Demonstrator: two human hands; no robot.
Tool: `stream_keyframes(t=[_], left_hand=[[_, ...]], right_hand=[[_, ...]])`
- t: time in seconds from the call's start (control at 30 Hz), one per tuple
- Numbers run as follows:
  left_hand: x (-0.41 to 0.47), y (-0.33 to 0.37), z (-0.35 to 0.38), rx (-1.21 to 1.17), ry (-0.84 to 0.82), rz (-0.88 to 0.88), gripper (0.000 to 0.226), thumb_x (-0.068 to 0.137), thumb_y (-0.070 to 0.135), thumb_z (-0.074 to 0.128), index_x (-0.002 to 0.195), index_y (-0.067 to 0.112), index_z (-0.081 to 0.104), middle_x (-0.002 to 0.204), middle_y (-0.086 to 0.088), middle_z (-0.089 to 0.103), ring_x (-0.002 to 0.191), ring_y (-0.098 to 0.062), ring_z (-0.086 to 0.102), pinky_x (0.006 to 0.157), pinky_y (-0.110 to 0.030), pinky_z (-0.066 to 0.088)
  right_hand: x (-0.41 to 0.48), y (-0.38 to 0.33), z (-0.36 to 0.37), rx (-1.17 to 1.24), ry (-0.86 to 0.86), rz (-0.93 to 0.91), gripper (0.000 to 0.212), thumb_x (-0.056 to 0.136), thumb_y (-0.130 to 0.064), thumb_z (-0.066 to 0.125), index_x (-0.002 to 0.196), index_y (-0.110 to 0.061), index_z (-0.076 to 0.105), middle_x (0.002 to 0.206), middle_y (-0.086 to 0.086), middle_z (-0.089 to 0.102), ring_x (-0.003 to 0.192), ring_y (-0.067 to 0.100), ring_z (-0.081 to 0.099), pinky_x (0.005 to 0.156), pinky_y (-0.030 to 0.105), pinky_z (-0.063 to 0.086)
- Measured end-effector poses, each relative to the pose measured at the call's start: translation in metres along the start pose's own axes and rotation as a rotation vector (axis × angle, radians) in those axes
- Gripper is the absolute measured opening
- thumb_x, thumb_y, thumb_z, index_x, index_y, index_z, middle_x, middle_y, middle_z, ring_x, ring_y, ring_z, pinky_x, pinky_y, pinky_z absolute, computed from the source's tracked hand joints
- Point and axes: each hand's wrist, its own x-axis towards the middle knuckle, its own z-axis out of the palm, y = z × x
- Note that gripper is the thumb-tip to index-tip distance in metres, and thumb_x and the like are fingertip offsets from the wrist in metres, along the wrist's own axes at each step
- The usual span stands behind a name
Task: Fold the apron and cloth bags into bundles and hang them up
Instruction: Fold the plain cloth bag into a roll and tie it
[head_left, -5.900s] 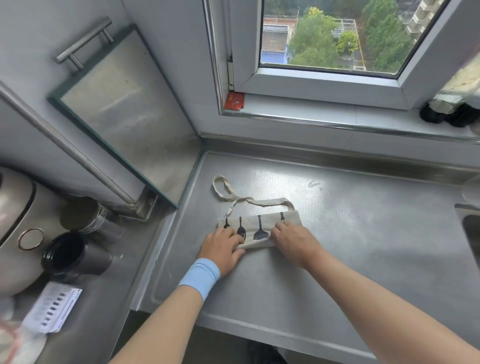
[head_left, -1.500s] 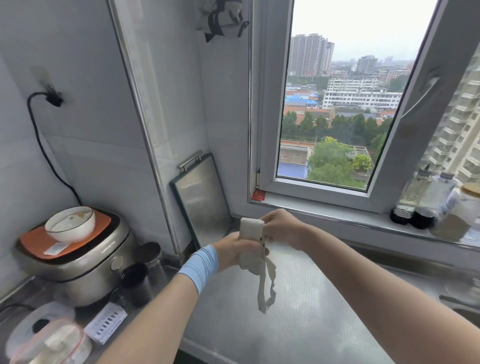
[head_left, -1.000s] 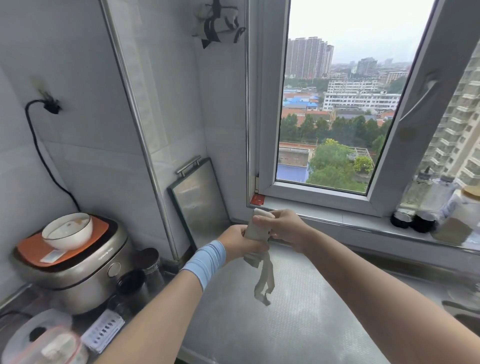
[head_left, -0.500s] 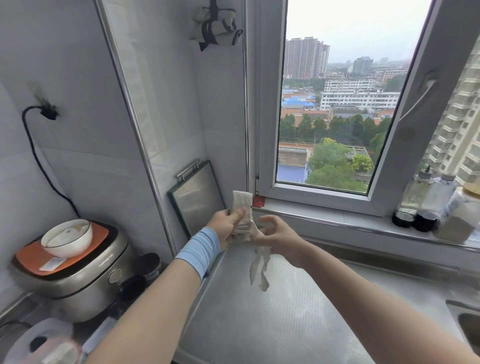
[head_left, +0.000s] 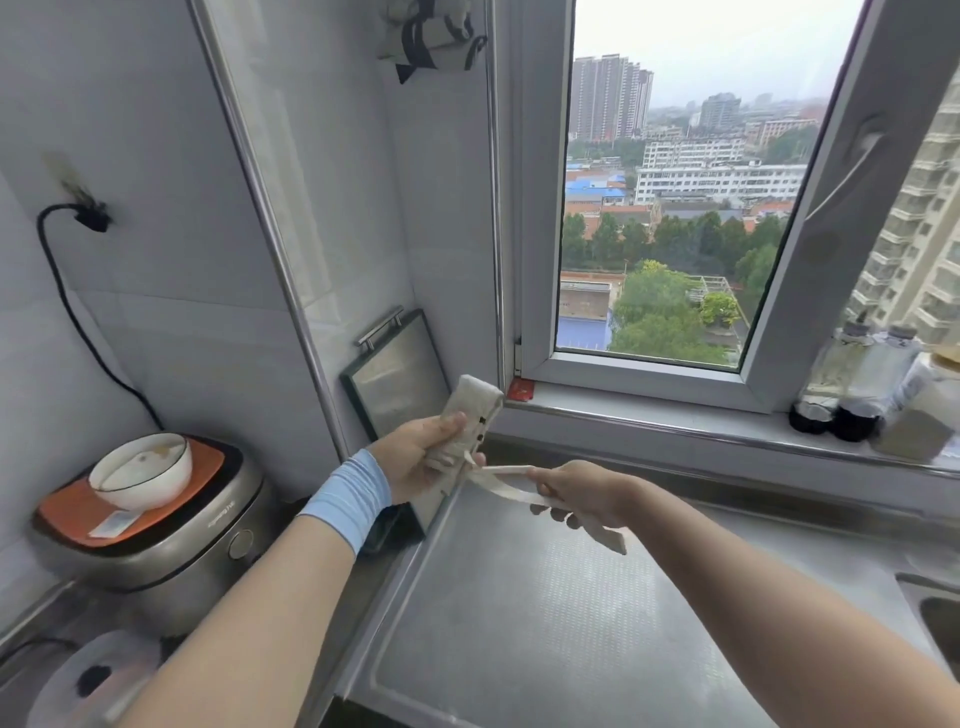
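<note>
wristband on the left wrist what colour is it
Light blue; the wristband shows best in the head view.

A steel counter (head_left: 519, 623) bears a rice cooker (head_left: 171, 545) and leaning board (head_left: 397, 379).

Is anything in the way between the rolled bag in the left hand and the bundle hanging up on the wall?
Nothing visible: only bare wall tile lies between the rolled bag and the hanging bundle. The right hand holds its strap out sideways.

A beige cloth bag (head_left: 474, 402), rolled into a bundle, tilts in mid-air, its pale strap (head_left: 510, 492) stretched rightward. A black-strapped cloth bundle (head_left: 431, 32) hangs above.
</note>
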Motion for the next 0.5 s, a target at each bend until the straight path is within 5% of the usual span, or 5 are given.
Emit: stream_keyframes(t=[0.1,0.2,0.33,0.43,0.5], left_hand=[[-0.005,-0.010,0.007,0.504,-0.340,-0.320,0.035,0.088,0.030,0.066,0.112,0.006,0.057,0.103,-0.022,0.058,0.093,-0.036,0.058,0.081,-0.040,0.049],[0.000,-0.028,0.027,0.732,-0.410,-0.529,0.029,0.090,0.029,0.065,0.114,0.012,0.059,0.107,-0.019,0.063,0.097,-0.035,0.062,0.073,-0.035,0.055],[0.009,-0.056,0.039,1.176,-0.349,-0.650,0.039,0.086,0.037,0.066,0.119,0.017,0.061,0.102,-0.008,0.074,0.078,-0.025,0.069,0.064,-0.035,0.057],[0.016,-0.075,0.029,1.365,-0.047,-0.598,0.045,0.082,0.044,0.069,0.119,0.019,0.063,0.100,-0.011,0.073,0.066,-0.028,0.067,0.059,-0.037,0.060],[0.018,-0.080,0.017,1.273,0.166,-0.517,0.050,0.082,0.045,0.070,0.121,0.016,0.062,0.101,-0.012,0.069,0.063,-0.027,0.068,0.057,-0.039,0.061]], right_hand=[[0.009,-0.012,-0.004,0.106,0.149,0.047,0.031,0.098,-0.018,0.041,0.074,-0.011,0.060,0.062,0.001,0.065,0.061,0.021,0.057,0.066,0.030,0.047],[0.014,-0.038,-0.008,0.191,0.219,0.045,0.032,0.095,-0.018,0.040,0.065,-0.015,0.052,0.051,0.001,0.052,0.055,0.022,0.054,0.074,0.035,0.051],[0.010,-0.064,-0.010,-0.019,0.252,0.043,0.016,0.086,-0.012,0.042,0.074,-0.014,0.052,0.064,0.005,0.047,0.058,0.021,0.045,0.069,0.034,0.047],[0.003,-0.076,-0.013,-0.278,0.162,0.035,0.021,0.090,-0.018,0.044,0.070,-0.017,0.049,0.062,0.003,0.042,0.051,0.017,0.033,0.057,0.024,0.033],[-0.004,-0.078,-0.014,-0.313,0.067,0.025,0.026,0.091,-0.021,0.046,0.066,-0.018,0.049,0.058,0.001,0.042,0.049,0.016,0.030,0.054,0.024,0.027]])
